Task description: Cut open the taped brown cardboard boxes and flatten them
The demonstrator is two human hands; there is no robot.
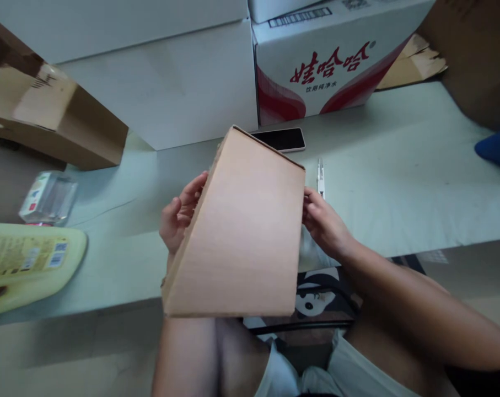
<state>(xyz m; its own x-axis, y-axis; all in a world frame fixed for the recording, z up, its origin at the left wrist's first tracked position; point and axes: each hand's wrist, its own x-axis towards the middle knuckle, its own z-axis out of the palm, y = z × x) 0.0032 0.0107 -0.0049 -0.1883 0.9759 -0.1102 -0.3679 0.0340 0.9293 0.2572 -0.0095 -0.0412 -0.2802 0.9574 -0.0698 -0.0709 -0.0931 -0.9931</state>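
A plain brown cardboard box [241, 231] is held up in front of me, above the edge of a pale green table [398, 182], its broad side facing the camera. My left hand [179, 215] grips its left edge with fingers curled round it. My right hand [322, 223] holds the right edge, fingers pressed against the side. The box hides my palms and part of the table behind it.
A black phone [283, 139] and a thin white pen-like object [320, 175] lie behind the box. White cartons [171, 82] and a red-printed carton [328, 60] stand at the back. A yellow bottle [26, 264], a small clear packet [49, 197] and brown boxes [68, 127] are on the left.
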